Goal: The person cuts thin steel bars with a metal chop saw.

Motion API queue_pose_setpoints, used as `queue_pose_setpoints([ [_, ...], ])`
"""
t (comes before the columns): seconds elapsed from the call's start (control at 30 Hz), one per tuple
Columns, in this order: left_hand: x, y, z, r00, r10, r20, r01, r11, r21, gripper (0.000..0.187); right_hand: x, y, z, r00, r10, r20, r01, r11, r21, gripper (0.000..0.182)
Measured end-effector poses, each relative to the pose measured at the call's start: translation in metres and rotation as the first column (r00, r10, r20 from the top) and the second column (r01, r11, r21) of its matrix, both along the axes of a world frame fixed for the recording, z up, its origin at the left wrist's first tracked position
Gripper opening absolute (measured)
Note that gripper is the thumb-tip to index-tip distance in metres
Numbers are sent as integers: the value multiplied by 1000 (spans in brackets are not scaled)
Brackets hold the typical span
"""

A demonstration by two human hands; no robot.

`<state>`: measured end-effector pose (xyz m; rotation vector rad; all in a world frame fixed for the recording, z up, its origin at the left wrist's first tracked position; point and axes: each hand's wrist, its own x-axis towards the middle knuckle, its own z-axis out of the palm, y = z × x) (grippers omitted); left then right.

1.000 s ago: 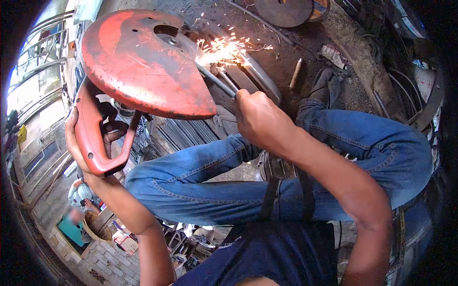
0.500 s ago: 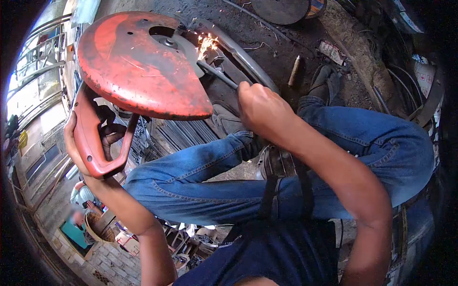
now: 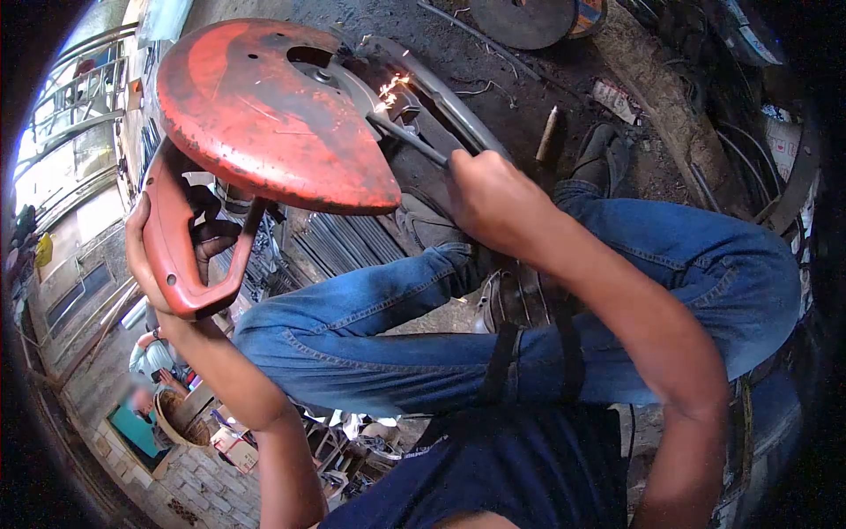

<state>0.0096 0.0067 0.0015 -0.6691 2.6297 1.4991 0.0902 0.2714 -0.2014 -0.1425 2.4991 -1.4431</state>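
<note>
My left hand (image 3: 141, 251) is wrapped round the red handle (image 3: 176, 238) of a cut-off saw at the left. The saw's scuffed red guard (image 3: 273, 123) covers most of its disc (image 3: 357, 93). My right hand (image 3: 493, 194) is closed round a dark metal rod (image 3: 410, 139). The rod's far end meets the edge of the disc, and orange sparks (image 3: 390, 92) fly up there. Part of the saw's base is hidden behind the guard.
Dark metal bars (image 3: 339, 238) lie beyond my bent legs in jeans (image 3: 379, 357). A cylindrical object (image 3: 547, 134) is near my shoe (image 3: 606, 154). A large spool (image 3: 524, 16) stands at the top. Another person (image 3: 157, 357) sits at the lower left near a basket (image 3: 181, 419).
The saw's guard and handle have shifted slightly right, with the handle a little higher. My right hand and the rod moved slightly right. The spray of sparks is smaller.
</note>
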Motion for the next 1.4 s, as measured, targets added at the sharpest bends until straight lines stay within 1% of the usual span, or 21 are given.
queue_pose_setpoints([
  [0.03, 2, 3, 2, 996, -83, 15, 83, 996, -36, 62, -3, 0, 5, 1000, 2, -3, -2, 1000, -1, 15],
  [0.07, 0, 2, 1, 997, -76, 11, 77, 996, -37, 62, -7, -1, 12, 985, -5, 171, 30, 989, -143, 22],
  [0.1, -3, 0, -1, 1000, -6, 24, 6, 1000, 21, 62, -10, -3, 19, 940, 22, 339, 77, 958, -276, 30],
  [0.13, -6, 1, -2, 997, 61, 39, -64, 995, 78, 62, -9, -4, 16, 942, 35, 334, 63, 958, -279, 30],
  [0.2, -4, 5, -2, 991, 137, 5, -136, 985, 103, 61, -5, -3, -2, 863, -20, 505, 255, 880, -400, 37],
  [0.27, 3, 0, 1, 998, -55, 29, 53, 996, 66, 50, 0, 1, -12, 846, -32, 532, 299, 855, -424, 38],
  [0.3, -2, 7, 2, 994, 74, 80, -85, 988, 131, 50, 2, 4, -14, 825, -25, 565, 336, 826, -453, 38],
  [0.4, -5, 1, 2, 997, 17, 71, -29, 987, 160, 51, 3, 7, -12, 782, 15, 623, 382, 779, -498, 40],
  [0.47, -4, 1, 1, 998, 31, 63, -40, 989, 146, 50, 0, 11, -3, 677, 99, 729, 452, 726, -518, 40],
  [0.53, -6, 3, 3, 993, -5, 116, -16, 983, 185, 50, 2, 11, -6, 633, 129, 763, 494, 691, -527, 40],
  [0.57, -4, 8, 1, 990, 111, 85, -117, 991, 70, 58, 2, 12, -8, 586, 155, 795, 544, 652, -528, 39],
  [0.7, 0, 15, -3, 993, 114, 36, -115, 993, 20, 58, 1, 15, -8, 579, 173, 796, 564, 620, -545, 39],
  [0.8, -1, 8, -4, 986, 140, 86, -148, 985, 93, 57, 1, 15, -12, 593, 195, 781, 534, 631, -563, 39],
  [0.87, -2, 9, -3, 988, 114, 101, -136, 961, 241, 55, 2, 15, -13, 592, 204, 779, 516, 647, -561, 39],
  [0.9, -3, 7, -4, 988, 115, 101, -136, 961, 241, 55, 2, 13, -12, 593, 204, 779, 516, 647, -561, 39],
  [0.97, -5, 0, -8, 991, 121, 52, -131, 944, 304, 51, 3, 6, -9, 662, 14, 749, 535, 691, -486, 38],
  [1.0, -5, -2, -8, 991, 121, 53, -132, 944, 304, 51, 4, 6, -12, 661, 14, 750, 535, 691, -485, 38],
  [1.07, -5, -3, -9, 999, 35, 14, -38, 940, 338, 48, 4, 6, -21, 786, 10, 618, 409, 741, -533, 38],
  [1.2, -4, -2, -4, 999, 6, 48, -21, 948, 318, 48, 6, 3, -25, 804, -14, 594, 358, 809, -467, 38],
  [1.27, -5, 0, -4, 999, 26, 43, -39, 943, 331, 49, 7, 2, -27, 862, -71, 502, 323, 840, -436, 35],
  [1.4, -7, -2, -4, 998, 14, 62, -34, 944, 327, 50, 6, 3, -25, 857, -95, 507, 326, 862, -389, 33],
])
